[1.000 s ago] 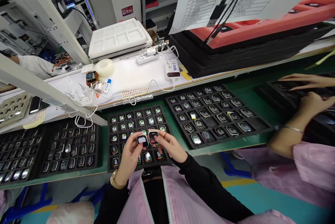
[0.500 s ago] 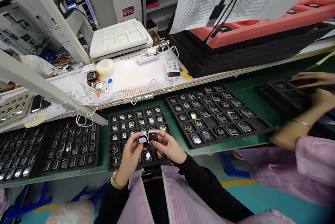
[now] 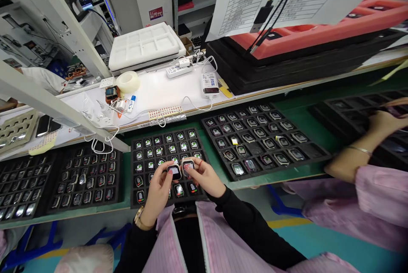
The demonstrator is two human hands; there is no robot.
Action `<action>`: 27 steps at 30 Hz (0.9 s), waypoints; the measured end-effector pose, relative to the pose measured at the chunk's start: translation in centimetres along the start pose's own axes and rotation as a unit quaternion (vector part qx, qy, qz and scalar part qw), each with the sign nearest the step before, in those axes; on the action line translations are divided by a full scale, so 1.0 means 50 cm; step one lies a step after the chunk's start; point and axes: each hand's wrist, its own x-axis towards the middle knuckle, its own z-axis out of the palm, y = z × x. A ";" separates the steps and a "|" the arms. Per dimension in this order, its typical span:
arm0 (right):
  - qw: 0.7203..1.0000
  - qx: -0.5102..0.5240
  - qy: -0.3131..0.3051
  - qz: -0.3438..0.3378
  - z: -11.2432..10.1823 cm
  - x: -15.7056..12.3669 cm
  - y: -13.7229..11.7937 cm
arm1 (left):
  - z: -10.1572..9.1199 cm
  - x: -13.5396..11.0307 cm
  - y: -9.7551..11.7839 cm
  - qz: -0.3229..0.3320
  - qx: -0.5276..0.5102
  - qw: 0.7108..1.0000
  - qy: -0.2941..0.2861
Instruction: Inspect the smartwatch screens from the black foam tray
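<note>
My left hand [image 3: 160, 184] grips a smartwatch [image 3: 174, 172] without a strap, its screen lit, my thumb on the screen's left side. Close beside it, my right hand [image 3: 206, 178] holds a second smartwatch [image 3: 188, 165] with a pale case, the thumb lying over its screen. Both watches are above a black foam tray [image 3: 207, 192] whose pockets hold rows of watches, many with lit green-and-white screens. My hands cover part of the tray's middle rows.
Another black tray of watches [image 3: 234, 179] lies to the right, and a further one [image 3: 118, 198] to the left. At far right a co-worker's hand [image 3: 385, 122] is over stacked trays. Behind runs a shelf with a tape roll [image 3: 128, 81], a white charger box [image 3: 209, 84] and cables.
The right-hand watch has tilted, its screen turning from dark to lighter, with my thumb now over it. At far right, the co-worker's hands have shifted over the trays.
</note>
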 end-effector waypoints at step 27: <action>0.992 0.048 -0.114 -0.024 -0.031 -0.032 -0.037 | 0.014 -0.047 0.119 0.040 -0.032 0.991 -0.124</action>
